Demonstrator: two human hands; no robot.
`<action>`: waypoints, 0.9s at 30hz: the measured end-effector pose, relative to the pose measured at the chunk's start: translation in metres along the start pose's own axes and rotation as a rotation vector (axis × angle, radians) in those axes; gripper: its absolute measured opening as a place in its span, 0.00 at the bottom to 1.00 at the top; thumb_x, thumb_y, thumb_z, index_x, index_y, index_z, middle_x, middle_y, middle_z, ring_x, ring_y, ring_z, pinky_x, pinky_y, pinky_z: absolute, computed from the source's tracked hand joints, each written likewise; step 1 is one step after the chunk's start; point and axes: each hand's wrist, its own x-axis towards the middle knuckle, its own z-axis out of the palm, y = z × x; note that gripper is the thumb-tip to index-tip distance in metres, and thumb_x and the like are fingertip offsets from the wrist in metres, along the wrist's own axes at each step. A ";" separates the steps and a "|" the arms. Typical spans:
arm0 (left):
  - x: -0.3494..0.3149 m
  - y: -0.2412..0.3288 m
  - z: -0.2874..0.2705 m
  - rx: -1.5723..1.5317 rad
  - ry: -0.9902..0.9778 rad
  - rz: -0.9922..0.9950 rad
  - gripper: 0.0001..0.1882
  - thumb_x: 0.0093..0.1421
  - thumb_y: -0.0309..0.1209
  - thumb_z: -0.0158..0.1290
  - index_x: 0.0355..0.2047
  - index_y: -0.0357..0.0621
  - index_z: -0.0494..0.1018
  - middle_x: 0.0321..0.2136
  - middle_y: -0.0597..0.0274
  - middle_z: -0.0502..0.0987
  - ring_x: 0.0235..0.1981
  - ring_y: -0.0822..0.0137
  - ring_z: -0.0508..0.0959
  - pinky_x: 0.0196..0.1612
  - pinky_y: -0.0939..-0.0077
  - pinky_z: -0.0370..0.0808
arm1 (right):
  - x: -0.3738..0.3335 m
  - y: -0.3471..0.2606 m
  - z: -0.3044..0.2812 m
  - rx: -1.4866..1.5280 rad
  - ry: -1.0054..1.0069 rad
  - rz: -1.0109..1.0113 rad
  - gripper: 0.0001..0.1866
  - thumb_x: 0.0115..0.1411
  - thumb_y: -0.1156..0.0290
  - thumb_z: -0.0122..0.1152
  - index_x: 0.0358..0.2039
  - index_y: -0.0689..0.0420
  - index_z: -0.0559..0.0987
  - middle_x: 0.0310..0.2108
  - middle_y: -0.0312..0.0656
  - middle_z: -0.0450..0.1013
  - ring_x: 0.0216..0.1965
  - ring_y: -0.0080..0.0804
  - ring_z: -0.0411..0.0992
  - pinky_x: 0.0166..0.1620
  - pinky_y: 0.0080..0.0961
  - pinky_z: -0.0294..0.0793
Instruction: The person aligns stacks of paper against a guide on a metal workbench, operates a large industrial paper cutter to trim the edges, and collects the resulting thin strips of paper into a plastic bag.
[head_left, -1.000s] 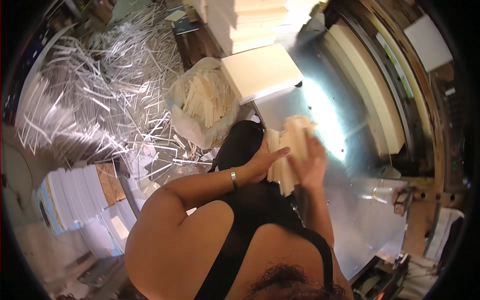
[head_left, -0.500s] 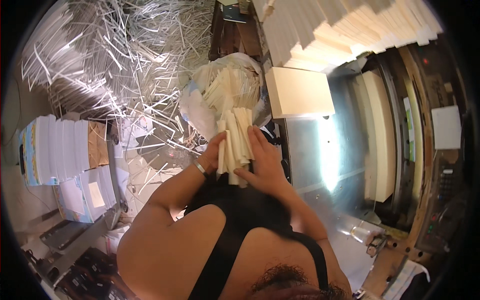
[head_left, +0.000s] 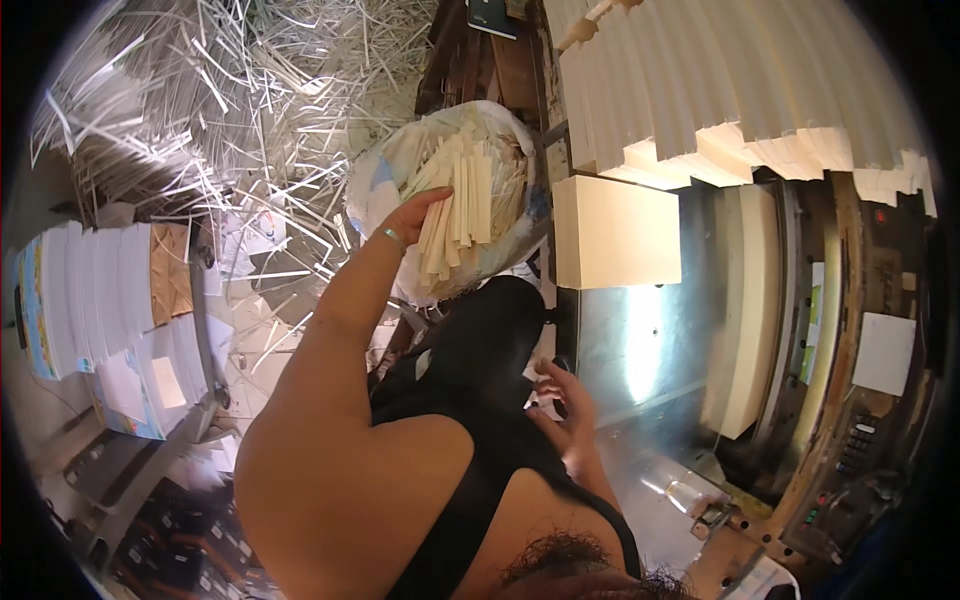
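A bundle of cream paper strips [head_left: 462, 205] lies in the mouth of a white sack [head_left: 385, 170], over more loose strips. My left hand [head_left: 418, 213] reaches out to the bundle's left edge, its visible fingers stretched out and touching the strips. A light band circles that wrist. Back near my body, my right hand [head_left: 568, 405] hangs beside the metal machine table [head_left: 625, 340]; its fingers are bent and apart, with nothing seen in them. A block of cream paper [head_left: 618, 232] sits on the far part of that table.
Heaps of white paper shreds [head_left: 270, 110] cover the floor at the far left. Bound paper stacks [head_left: 110, 290] stand at left. Tall cream paper piles [head_left: 710, 90] rise at the far right. A control panel [head_left: 850, 460] with buttons runs along the right.
Both hands held the strips close to my body before. The strips now lie on the sack; my left hand has moved forward with them, and my right hand has let go and drawn back.
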 end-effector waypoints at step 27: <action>-0.007 0.063 0.085 1.662 0.750 0.676 0.39 0.64 0.43 0.55 0.67 0.34 0.55 0.65 0.36 0.61 0.67 0.44 0.62 0.67 0.55 0.60 | 0.239 0.061 0.101 1.126 0.133 0.208 0.29 0.54 0.76 0.69 0.57 0.60 0.71 0.45 0.43 0.76 0.43 0.37 0.78 0.44 0.36 0.81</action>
